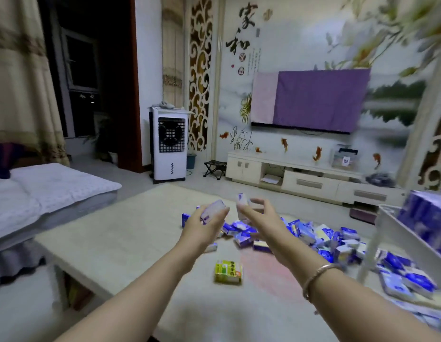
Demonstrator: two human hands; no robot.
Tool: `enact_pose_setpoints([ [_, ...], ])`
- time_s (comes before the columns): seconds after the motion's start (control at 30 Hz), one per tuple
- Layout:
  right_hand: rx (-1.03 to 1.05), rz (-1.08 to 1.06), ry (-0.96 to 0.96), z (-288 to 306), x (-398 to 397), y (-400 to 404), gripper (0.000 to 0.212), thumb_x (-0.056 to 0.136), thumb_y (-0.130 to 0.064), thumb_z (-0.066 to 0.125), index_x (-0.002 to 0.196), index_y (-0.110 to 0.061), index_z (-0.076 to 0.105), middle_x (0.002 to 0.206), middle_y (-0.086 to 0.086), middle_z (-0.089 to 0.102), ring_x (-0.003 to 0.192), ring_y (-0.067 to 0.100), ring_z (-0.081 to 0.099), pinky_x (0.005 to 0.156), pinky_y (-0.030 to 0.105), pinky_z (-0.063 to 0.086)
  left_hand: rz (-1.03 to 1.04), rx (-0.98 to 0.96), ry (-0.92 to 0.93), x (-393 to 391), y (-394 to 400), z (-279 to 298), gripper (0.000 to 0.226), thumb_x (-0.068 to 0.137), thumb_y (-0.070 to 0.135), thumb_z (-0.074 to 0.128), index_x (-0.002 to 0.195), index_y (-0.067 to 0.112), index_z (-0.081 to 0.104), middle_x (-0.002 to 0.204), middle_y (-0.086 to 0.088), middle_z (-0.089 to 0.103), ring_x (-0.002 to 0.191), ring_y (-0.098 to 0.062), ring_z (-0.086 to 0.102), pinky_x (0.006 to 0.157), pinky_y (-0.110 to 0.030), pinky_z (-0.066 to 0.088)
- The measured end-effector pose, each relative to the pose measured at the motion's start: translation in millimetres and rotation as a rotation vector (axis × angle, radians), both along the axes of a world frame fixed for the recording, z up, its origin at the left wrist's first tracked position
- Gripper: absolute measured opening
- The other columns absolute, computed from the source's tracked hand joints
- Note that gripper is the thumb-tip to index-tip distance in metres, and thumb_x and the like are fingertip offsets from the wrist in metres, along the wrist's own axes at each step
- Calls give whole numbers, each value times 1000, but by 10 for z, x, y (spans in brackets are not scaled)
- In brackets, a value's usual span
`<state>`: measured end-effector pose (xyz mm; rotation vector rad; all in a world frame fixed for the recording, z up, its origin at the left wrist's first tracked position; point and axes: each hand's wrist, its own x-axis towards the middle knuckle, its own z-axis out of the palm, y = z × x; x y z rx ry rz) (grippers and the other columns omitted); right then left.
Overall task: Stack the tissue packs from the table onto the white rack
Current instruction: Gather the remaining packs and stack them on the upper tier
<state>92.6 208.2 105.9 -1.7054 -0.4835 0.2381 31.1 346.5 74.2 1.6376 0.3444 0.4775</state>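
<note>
Above the table (130, 233), your left hand (204, 224) gripped one tissue pack (212, 210) while your right hand (260, 219), blurred, seemingly pinched another pack (242, 199) over the heap (313, 236).

Both forearms are bare with no sleeves visible, the left hand (204, 223) wears nothing at all, and the right hand (257, 218) has only a thin, round, rose-gold metal bracelet (318, 276) sitting loosely around its wrist.
</note>
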Motion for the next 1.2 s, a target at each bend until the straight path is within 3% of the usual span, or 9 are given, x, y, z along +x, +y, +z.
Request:
enact_pose_setpoints([
  [0.13,93,30,5,543,-538,-433,50,87,-48,59,127,-24,41,115,1,58,106,19,60,77,33,48,-56,-60,-85,-403,-613,591,62,70,74,58,107,25,63,68,2,51,57,-13,43,58,-23,37],
  [0.5,181,5,-107,1247,-1407,-2114,40,93,-38,56,125,-21,39,114,5,62,101,21,66,86,43,55,-260,-290,-259,-890,-2335,1545,52,91,62,39,112,20,58,95,-16,67,55,-16,50,58,-28,46],
  [0.67,238,-86,-114,1258,-1428,-2739,39,93,-32,58,121,-14,38,111,8,63,93,20,67,83,36,57,-372,-341,-145,-689,-2981,1576,68,96,60,28,135,7,44,112,-26,65,81,-26,67,58,-31,55],
  [0.73,252,-85,-108,1231,-1417,-2913,46,89,-25,65,122,-11,36,112,12,63,94,20,68,78,30,58,-447,-328,-110,-665,-3193,1563,67,99,54,22,120,2,58,98,-22,70,83,-25,70,58,-33,56],
  [0.83,208,-117,-140,1156,-1356,-3098,53,82,-13,73,120,-8,36,111,15,64,102,23,67,89,37,56,-554,-323,-136,-585,-3381,1542,55,101,41,25,87,8,66,71,-9,71,61,-15,70,50,-22,53],
  [1.0,257,-183,-138,1065,-1158,-3228,41,84,-14,71,117,-8,48,110,20,65,103,29,66,92,44,54,-533,-182,-118,-505,-3366,1442,43,100,22,33,76,9,68,70,-8,68,62,-12,63,54,-17,49],
  [1.03,280,-197,-131,1052,-1116,-3230,34,86,-14,67,116,-8,51,110,22,65,103,30,67,91,43,54,-507,-145,-98,-533,-3355,1432,37,99,19,37,79,11,66,73,-8,65,69,-14,60,60,-18,46],
  [1.1,313,-212,-107,1019,-1031,-3223,24,93,-16,57,117,-9,55,109,20,67,99,29,68,85,38,57,-460,-117,-56,-558,-3327,1424,18,100,16,44,115,13,52,102,-14,62,89,-20,57,69,-22,42],
  [1.2,269,-228,-106,974,-945,-3199,28,98,-28,50,121,-12,46,109,15,66,93,29,70,80,37,58,-442,-25,-107,-482,-3233,1360,52,98,17,49,143,26,24,132,-18,53,110,-30,59,93,-33,48],
])
